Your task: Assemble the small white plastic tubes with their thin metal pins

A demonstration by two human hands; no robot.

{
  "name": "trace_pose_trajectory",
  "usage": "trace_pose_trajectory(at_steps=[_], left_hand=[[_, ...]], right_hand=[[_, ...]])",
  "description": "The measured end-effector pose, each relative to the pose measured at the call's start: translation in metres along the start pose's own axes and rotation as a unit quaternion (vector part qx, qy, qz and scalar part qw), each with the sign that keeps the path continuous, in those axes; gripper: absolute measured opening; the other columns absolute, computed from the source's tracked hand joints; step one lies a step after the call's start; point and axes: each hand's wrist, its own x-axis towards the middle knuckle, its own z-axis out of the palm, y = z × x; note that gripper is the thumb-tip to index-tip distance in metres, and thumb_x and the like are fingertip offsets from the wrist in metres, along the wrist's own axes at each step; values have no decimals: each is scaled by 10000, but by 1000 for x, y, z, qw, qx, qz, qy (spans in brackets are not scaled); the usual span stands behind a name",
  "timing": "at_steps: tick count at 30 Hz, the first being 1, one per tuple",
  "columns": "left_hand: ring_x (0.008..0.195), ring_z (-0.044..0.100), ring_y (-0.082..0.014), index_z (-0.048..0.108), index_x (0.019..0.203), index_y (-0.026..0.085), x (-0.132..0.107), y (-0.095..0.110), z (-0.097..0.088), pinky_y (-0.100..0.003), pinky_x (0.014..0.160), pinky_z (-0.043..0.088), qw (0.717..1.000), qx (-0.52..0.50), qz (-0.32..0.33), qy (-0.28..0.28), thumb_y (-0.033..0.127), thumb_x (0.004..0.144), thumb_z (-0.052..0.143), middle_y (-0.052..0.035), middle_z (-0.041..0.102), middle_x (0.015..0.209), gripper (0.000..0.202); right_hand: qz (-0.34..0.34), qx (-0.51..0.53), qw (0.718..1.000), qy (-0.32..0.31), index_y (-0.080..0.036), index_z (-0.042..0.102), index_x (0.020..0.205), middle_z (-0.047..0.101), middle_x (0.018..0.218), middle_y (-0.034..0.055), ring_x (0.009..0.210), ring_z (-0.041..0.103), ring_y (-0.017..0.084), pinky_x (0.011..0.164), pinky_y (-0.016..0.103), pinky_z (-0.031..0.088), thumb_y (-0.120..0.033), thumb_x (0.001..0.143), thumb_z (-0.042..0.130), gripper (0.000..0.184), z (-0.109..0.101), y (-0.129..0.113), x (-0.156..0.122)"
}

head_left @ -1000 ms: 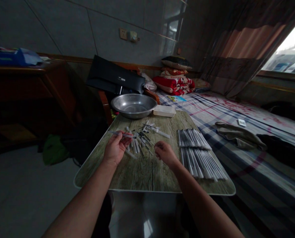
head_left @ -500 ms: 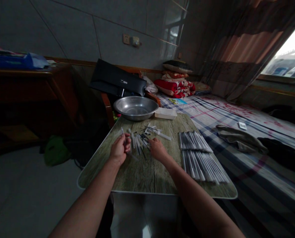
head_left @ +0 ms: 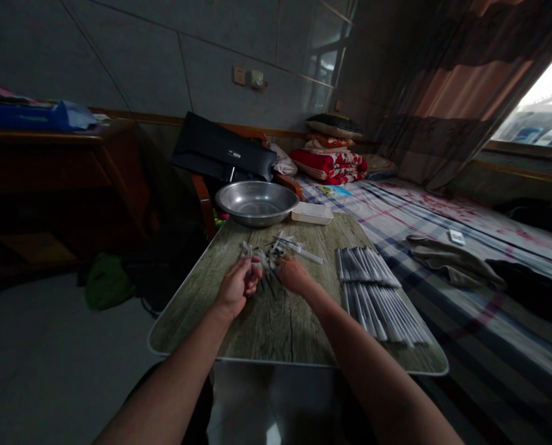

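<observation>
My left hand (head_left: 238,287) is closed around a slim clear pen barrel (head_left: 250,259), which stands upright with its top above the fingers. Just to the right lies a loose heap of pen parts (head_left: 298,247): clear tubes, dark thin refills and small pieces. My right hand (head_left: 295,275) reaches into the near right side of this heap with its fingers curled down. What its fingertips pinch, if anything, is hidden and blurred. Farther right, two rows of pens (head_left: 377,303) lie side by side on the wood-patterned table (head_left: 276,337).
A wide metal basin (head_left: 257,213) stands at the table's far edge, with a white plastic tray (head_left: 313,213) beside it. Behind the basin, a black flat case (head_left: 224,148) leans on a wooden chair. The bed (head_left: 368,204) adjoins the table's right side.
My left hand has moved right with the barrel, closer to the heap, and now covers part of it. My right hand stays at the heap, shifted only slightly.
</observation>
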Motion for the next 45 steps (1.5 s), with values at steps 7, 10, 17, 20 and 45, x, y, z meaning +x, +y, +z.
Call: trace_pose_trajectory(at_steps=[7,10,17,20,45], left_hand=[[383,369,-43,547,933,183,-26,-16,23,-152,347,211,983,102,-91,-126,432,821,590,41,552,617,277],[376,340,-46,541,939,177,-31,-22,30,-168,351,208,970,137,-102,-172,472,828,570,53,526,573,316],[414,332,-48,550,933,175,-32,-31,38,-182,392,174,956,196,-103,-195,510,815,572,50,513,569,356],[414,314,-52,550,937,177,-31,-32,39,-190,396,153,953,205,-100,-200,516,809,571,52,507,566,363],[761,609,-182,646,1012,164,-29,-15,36,-263,712,418,824,523,89,-201,386,915,407,-33,669,793,341]], right_hand=[[79,643,761,35,-156,591,810,579,657,1,536,526,102,498,207,386,-362,804,523,217,-38,10,-53],[99,737,667,40,-145,611,763,572,611,-3,481,510,88,456,203,359,-399,772,559,259,-45,6,-72],[84,718,684,102,-142,621,776,576,575,1,454,507,97,426,209,353,-433,804,528,307,-37,1,-80],[70,682,720,108,-145,609,790,567,579,-1,461,503,94,429,206,370,-464,821,496,340,-40,2,-82],[42,447,889,87,-181,573,871,525,610,-39,504,500,83,450,184,371,-275,827,461,154,-33,8,-86]])
